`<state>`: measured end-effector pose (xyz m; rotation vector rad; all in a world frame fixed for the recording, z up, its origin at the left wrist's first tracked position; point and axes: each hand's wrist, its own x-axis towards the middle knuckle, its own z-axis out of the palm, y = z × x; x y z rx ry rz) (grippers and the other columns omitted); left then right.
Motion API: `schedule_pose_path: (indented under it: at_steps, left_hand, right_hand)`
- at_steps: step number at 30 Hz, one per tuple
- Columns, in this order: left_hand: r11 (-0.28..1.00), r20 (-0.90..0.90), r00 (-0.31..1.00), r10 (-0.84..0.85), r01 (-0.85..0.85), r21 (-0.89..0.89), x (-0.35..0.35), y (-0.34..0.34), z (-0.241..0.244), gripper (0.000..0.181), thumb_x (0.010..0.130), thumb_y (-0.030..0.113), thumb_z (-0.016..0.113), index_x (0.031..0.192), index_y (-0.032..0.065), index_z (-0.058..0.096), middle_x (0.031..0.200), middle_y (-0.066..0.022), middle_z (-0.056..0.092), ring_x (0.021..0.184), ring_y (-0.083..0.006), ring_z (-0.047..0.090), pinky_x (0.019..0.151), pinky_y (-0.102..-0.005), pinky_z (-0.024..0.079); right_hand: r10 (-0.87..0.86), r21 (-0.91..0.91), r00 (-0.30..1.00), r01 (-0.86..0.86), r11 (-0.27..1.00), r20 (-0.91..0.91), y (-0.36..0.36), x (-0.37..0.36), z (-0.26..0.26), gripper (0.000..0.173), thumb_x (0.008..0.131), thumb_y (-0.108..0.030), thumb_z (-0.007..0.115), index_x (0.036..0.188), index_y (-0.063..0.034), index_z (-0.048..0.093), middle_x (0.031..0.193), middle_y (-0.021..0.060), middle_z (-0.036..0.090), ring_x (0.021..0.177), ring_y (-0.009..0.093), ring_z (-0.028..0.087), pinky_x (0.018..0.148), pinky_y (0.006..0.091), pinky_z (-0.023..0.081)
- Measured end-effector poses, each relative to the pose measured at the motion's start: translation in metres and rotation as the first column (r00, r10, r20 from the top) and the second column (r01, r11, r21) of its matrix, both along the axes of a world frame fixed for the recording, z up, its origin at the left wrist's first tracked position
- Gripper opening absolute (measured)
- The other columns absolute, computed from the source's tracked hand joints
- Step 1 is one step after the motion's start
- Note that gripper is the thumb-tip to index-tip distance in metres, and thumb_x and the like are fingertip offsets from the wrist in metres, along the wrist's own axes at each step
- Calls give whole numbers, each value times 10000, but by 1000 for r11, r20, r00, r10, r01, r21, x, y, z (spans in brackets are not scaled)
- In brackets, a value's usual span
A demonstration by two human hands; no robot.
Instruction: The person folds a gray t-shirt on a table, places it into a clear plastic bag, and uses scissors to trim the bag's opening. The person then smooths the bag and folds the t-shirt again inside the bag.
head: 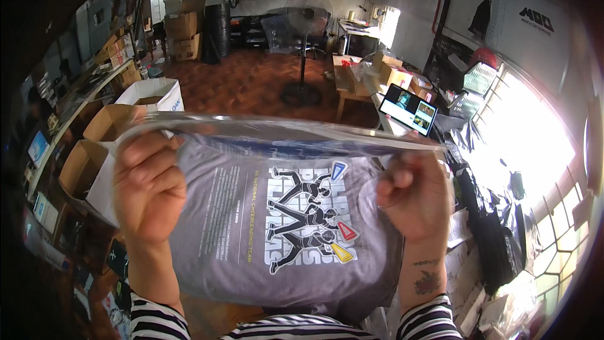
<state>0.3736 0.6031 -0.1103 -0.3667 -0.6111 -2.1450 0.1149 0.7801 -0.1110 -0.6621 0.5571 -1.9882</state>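
My left hand [150,186] and my right hand [419,193] are raised with curled fingers, each gripping one end of a clear plastic bag or film [302,125]. The plastic stretches between them in a band, blurred at the ends. Below and behind it lies a grey T-shirt [217,271], its printed side facing up. The print [311,212] shows black figures with blue, red and yellow megaphones over white lettering, plus smaller lines of writing. A dark blue strip [292,148] shows through the plastic near the shirt's far edge. Whether the shirt lies inside the plastic I cannot tell.
Open cartons [87,170] and a white box [155,94] stand to the left, beside a long shelf. On the right, a tablet or laptop screen [408,108] rests on a table near black plastic packages [490,231]. A pedestal fan [304,56] stands on the floor ahead.
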Motion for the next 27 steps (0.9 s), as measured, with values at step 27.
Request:
schedule_pose_path:
  at_steps: [27]
  left_hand:
    - [781, 597, 504, 624, -381, -495, 51, -5, -103, 199, 924, 184, 555, 797, 31, 567, 635, -19, 577, 452, -79, 496, 400, -207, 372]
  right_hand:
    - [-42, 238, 961, 110, 965, -273, 25, 14, -81, 183, 937, -82, 535, 785, 16, 564, 698, 164, 651, 684, 291, 683, 620, 396, 587]
